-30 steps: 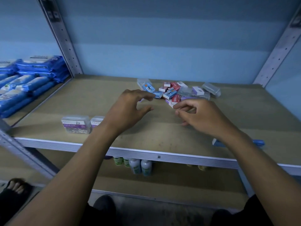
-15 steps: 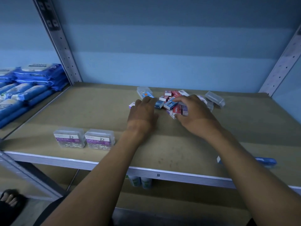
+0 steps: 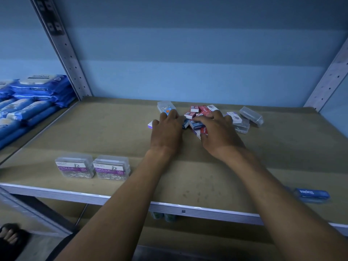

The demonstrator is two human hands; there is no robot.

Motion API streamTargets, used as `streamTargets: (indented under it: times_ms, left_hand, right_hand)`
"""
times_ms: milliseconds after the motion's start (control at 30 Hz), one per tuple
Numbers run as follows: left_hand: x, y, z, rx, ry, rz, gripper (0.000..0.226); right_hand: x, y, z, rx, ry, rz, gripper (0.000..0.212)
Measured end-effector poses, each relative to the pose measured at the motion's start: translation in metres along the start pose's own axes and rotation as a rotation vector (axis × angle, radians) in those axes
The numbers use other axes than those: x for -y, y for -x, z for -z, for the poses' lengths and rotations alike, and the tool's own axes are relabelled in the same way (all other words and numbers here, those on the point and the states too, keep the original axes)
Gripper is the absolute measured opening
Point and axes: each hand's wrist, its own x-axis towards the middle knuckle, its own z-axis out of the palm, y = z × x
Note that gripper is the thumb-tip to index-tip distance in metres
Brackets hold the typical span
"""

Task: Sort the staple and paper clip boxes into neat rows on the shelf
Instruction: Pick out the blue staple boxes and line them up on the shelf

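Note:
A jumbled pile of small red, blue and white staple boxes (image 3: 195, 114) and clear plastic paper clip boxes (image 3: 251, 116) lies at the back middle of the brown shelf (image 3: 113, 132). My left hand (image 3: 166, 131) rests palm down on the pile's left edge, covering a white and purple box (image 3: 150, 124). My right hand (image 3: 216, 132) lies on the pile's front, fingers over a blue staple box (image 3: 196, 125). Whether either hand grips a box is hidden. Two clear paper clip boxes (image 3: 75, 167) (image 3: 112, 169) stand side by side at the front left.
A blue staples box (image 3: 312, 194) lies alone by the shelf's front right edge. Blue wipe packs (image 3: 28, 102) are stacked on the neighbouring shelf at left. Metal uprights (image 3: 62, 48) frame the bay. Bottles (image 3: 163, 216) stand on the shelf below. A sandalled foot (image 3: 9, 236) shows at bottom left.
Both hands have reached forward from mid-shelf onto the pile of boxes. The camera has moved closer, so the two front paper clip boxes are in full sight.

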Motion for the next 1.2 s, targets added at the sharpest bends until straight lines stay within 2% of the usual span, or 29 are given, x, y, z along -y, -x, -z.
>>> streamTargets:
  times_ms: [167,300,533,667,833,1033,1200]
  left_hand:
    - [0.005,-0.002,0.003,-0.026,0.021,-0.032,0.031]
    - [0.007,-0.001,0.011,-0.052,0.112,-0.077,0.038]
    - [0.004,0.007,0.023,0.069,0.363,-0.104,0.042]
    - [0.006,0.019,0.031,0.201,0.559,-0.127,0.045]
    - [0.006,0.035,0.037,0.234,0.680,-0.197,0.048]
    - [0.003,0.056,0.048,0.314,0.690,-0.304,0.045]
    - [0.004,0.063,0.050,0.400,0.672,-0.303,0.041]
  right_hand:
    - [0.003,0.004,0.007,-0.039,-0.037,-0.059,0.037]
    - [-0.001,0.005,0.012,-0.073,-0.060,-0.072,0.030]
    - [-0.013,0.011,0.023,-0.082,-0.146,-0.060,0.027]
    - [-0.020,0.025,0.038,0.009,-0.283,-0.127,0.021]
    - [-0.027,0.045,0.057,0.130,-0.316,-0.118,0.011]
    - [-0.030,0.067,0.072,0.244,-0.280,-0.053,0.014]
    - [-0.033,0.075,0.071,0.299,-0.247,-0.025,0.017]
